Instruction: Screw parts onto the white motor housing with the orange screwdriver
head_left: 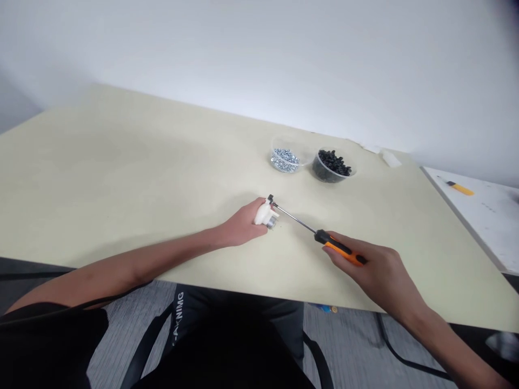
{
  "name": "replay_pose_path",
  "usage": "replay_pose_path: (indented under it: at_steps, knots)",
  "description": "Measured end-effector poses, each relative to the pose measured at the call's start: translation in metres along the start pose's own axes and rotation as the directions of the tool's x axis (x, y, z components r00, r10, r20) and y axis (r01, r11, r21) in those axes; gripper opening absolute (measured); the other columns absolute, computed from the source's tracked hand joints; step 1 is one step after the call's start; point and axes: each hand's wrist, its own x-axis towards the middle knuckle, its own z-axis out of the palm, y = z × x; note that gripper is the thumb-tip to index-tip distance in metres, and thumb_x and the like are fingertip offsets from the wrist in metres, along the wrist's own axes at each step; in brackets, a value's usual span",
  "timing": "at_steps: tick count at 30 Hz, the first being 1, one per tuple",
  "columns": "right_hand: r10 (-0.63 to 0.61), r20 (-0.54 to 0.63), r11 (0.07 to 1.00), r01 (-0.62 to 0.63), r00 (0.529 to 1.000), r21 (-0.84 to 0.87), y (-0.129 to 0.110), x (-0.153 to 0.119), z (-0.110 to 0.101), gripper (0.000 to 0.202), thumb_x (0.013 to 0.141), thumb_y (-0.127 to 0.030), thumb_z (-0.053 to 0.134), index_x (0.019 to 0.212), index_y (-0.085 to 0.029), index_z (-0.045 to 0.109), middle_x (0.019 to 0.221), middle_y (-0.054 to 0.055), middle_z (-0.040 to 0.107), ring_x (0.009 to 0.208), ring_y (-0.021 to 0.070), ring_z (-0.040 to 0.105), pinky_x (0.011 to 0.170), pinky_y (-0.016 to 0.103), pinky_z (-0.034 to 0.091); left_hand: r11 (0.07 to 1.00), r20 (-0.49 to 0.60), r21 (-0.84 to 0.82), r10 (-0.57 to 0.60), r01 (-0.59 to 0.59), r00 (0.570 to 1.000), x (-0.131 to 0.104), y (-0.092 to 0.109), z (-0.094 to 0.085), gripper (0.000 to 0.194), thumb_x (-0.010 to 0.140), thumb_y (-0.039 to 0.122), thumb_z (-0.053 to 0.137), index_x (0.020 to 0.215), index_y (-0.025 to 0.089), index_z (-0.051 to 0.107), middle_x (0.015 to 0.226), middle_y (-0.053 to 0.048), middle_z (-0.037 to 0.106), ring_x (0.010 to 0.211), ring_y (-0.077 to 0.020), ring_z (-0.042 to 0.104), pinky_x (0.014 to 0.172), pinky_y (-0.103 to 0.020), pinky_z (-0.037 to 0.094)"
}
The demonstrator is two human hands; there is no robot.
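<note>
Evidently, we find both hands occupied near the centre of the frame, above the bench (162,162). The left hand (239,226) is closed around a small white part (263,214), with a black piece (270,198) at its upper end. The right hand (375,267) is wrapped around the orange-and-black handle of a screwdriver (343,250), whose shaft points up and left to the black piece. We cannot tell whether the tip is seated or merely beside it.

For sound work, we advise a firm left grip clear of the tip, the shaft in line with whatever it engages, and light, even pressure. In our judgement, an angled tip could slip towards the left fingers, as the part has no visible support but the hand.

Beyond the hands, upper right of centre, we note a clear tub (286,171) of small silvery pieces (285,159) beside a tub of black pieces (333,162). Neither obstructs the shaft. A yellow-handled knife (461,188) lies on a white board (478,216) at the right, well apart from the hands.
</note>
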Motion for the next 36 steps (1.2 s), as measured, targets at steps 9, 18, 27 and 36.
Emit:
replay_pose_path:
  at_steps: [9,18,27,36]
  knots:
    - [0.243,0.151,0.947,-0.268,0.958,0.175,-0.002,0.004,0.017,0.048,0.081,-0.056,0.059,0.109,-0.021,0.073,0.073,0.003,0.069,0.05,0.0111,0.05,0.042,0.021,0.036,1.0,-0.017,0.012,-0.01,0.01,1.0,-0.001,0.0,0.002,0.049,0.073,0.013,0.054,0.121,0.02,0.043,0.101,-0.005,0.056,0.075,-0.0128,0.051,0.06,-0.025,0.041]
    - [0.234,0.113,0.954,-0.25,0.966,0.163,0.012,0.013,0.024,0.052,0.078,-0.061,0.059,0.11,-0.022,0.073,0.056,0.002,0.06,0.048,0.0121,0.049,0.044,0.023,0.037,0.998,-0.019,-0.033,-0.058,0.058,0.998,0.004,-0.006,-0.005,0.054,0.082,0.02,0.054,0.127,0.021,0.026,0.118,-0.012,0.051,0.083,-0.015,0.056,0.065,-0.027,0.045]
    - [0.157,0.008,0.984,-0.158,0.987,0.085,0.021,0.007,0.031,0.049,0.082,-0.055,0.059,0.112,-0.018,0.072,0.07,0.004,0.067,0.052,0.0121,0.053,0.05,0.023,0.042,0.966,0.008,0.23,0.121,-0.12,0.993,0.007,-0.003,-0.014,0.057,0.09,0.02,0.045,0.144,0.024,0.027,0.15,-0.011,0.034,0.133,-0.0272,0.04,0.106,-0.04,0.037]
    - [0.285,0.073,0.94,-0.294,0.956,0.175,0.008,0.002,0.029,0.05,0.081,-0.055,0.06,0.113,-0.017,0.07,0.065,0.004,0.059,0.056,0.0119,0.049,0.053,0.024,0.041,0.924,0.046,0.359,0.121,-0.129,0.992,0.0,-0.002,-0.008,0.06,0.089,0.02,0.04,0.146,0.02,0.02,0.141,-0.016,0.039,0.091,-0.0194,0.058,0.084,-0.037,0.045]
